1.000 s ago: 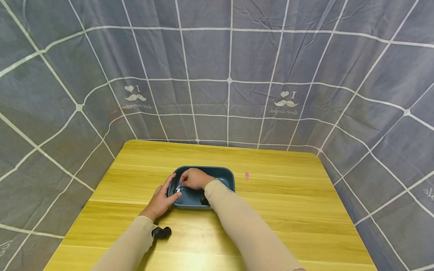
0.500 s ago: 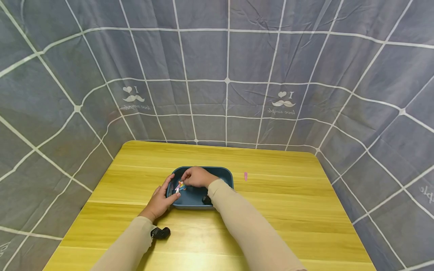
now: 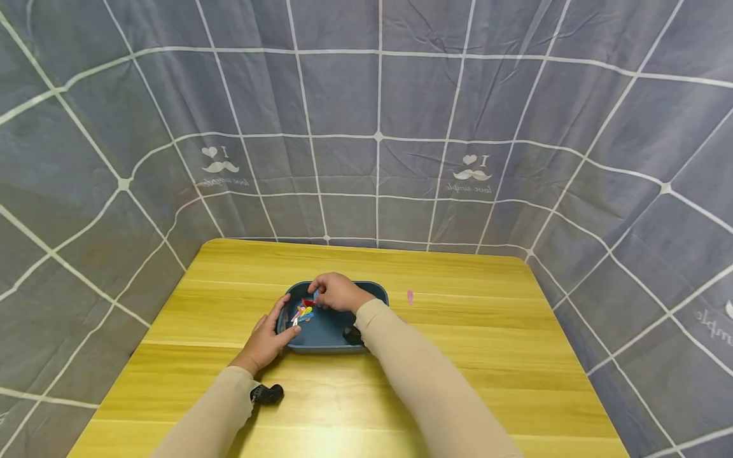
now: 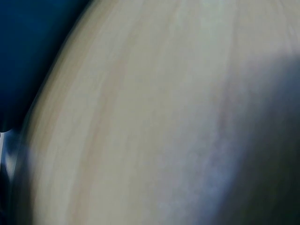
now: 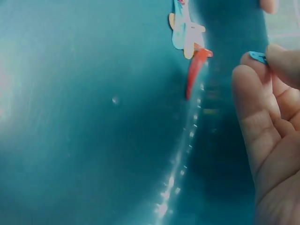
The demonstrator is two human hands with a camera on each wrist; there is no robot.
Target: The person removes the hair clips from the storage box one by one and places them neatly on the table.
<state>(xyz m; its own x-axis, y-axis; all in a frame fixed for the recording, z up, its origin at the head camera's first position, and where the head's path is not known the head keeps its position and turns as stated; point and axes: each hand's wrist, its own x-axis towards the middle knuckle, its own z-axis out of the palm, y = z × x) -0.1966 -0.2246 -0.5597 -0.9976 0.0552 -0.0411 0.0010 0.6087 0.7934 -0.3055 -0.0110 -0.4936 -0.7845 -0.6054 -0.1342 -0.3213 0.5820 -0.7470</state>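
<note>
My right hand (image 3: 339, 293) is over the far left part of a dark blue plastic tub (image 3: 326, 349), pinching a small blue snap hair clip (image 5: 258, 57) between thumb and fingertip. Below it, at the tub's left end, lies a little heap of hair clips (image 3: 303, 313) in several colours. A red hair clip (image 5: 197, 70) sits at the heap's edge, close to the tub's wall. With thumb and fingers spread, my left hand (image 3: 265, 338) rests against the left end of the tub, its thumb reaching over the near rim.
On the wooden table (image 3: 469, 356), right of the tub, lies one pink hair clip (image 3: 410, 297). Black wrist cameras show at the left wrist (image 3: 267, 394) and the right wrist (image 3: 352, 335). A grey curtain (image 3: 343, 165) with white grid lines encloses the table's back and sides.
My right hand has drawn back from the heap, away and slightly right, with the blue hair clip, uncovering more clips, the red one among them. My left hand stays at the tub's left end.
</note>
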